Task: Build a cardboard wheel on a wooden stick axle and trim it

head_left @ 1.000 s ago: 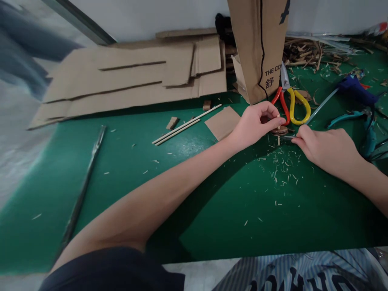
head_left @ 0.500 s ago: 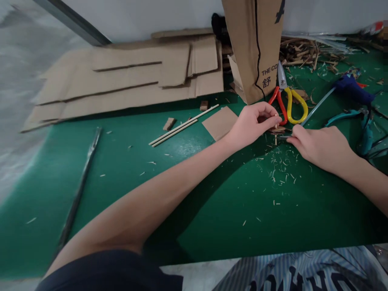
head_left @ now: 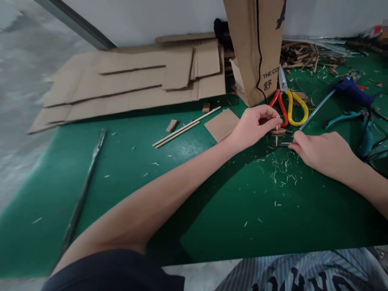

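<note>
My left hand (head_left: 253, 127) pinches a thin wooden stick (head_left: 276, 141), held upright between thumb and fingertips. Small brown cardboard pieces (head_left: 279, 132) surround the stick just under those fingers. From the right, my right hand (head_left: 323, 152) is closed around a slim grey metal blade (head_left: 284, 144). Its tip is close to the stick's lower end; whether they touch I cannot tell. The tool's handle is hidden in the fist. Pale wood shavings (head_left: 283, 167) lie scattered below. Scissors (head_left: 298, 108) with red and yellow handles lie just behind the hands.
Two wooden sticks (head_left: 182, 131) and a cardboard square (head_left: 222, 124) lie left of my hands. Cardboard sheets (head_left: 133, 91) and a tall brown paper bag (head_left: 256, 52) stand behind. To the right are a blue glue gun (head_left: 353, 91) and teal pliers (head_left: 366, 135).
The blade has moved slightly away and down from the cardboard pieces along with my right hand. My left hand keeps its pinch on the stick. The whole view has shifted a little.
</note>
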Demonstrator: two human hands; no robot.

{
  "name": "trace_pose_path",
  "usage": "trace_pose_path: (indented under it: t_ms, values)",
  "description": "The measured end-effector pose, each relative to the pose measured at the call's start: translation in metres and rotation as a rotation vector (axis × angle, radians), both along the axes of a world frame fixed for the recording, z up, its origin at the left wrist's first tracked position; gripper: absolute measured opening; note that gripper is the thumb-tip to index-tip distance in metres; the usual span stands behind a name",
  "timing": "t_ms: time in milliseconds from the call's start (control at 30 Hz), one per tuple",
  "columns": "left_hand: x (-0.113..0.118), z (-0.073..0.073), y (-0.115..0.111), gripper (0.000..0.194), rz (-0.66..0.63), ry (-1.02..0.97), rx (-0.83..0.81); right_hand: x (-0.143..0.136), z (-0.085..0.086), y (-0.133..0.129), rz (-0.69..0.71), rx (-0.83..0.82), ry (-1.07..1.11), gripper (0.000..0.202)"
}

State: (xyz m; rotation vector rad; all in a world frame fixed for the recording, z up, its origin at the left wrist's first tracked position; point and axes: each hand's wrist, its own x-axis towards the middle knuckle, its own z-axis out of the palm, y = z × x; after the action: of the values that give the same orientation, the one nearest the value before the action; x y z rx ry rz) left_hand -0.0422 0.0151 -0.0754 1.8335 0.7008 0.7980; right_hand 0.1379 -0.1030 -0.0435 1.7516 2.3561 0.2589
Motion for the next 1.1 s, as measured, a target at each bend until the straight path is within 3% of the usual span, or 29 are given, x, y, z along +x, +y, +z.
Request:
trace_pose_path:
  t_ms: [200,433,700,933,1100]
  values:
    - [0.000,-0.001,0.000,0.008,0.003,-0.002,-0.032,0.001,-0.005,0.005,-0.027,0.056,0.025,0.051]
    - [-0.001,0.001,-0.001,0.010,-0.010,0.011,-0.029,-0.002,0.003,0.005,0.071,-0.063,-0.016,0.042]
    - [-0.002,0.000,-0.001,0.010,-0.014,0.018,-0.011,-0.006,0.005,0.006,0.039,-0.129,-0.007,0.040]
    - [-0.003,0.001,-0.001,0.011,-0.050,-0.023,0.019,-0.002,-0.003,-0.002,0.095,-0.038,-0.062,0.044]
    - [-0.002,0.000,-0.001,0.010,-0.046,-0.023,-0.008,-0.001,-0.005,0.000,0.032,0.007,-0.037,0.048]
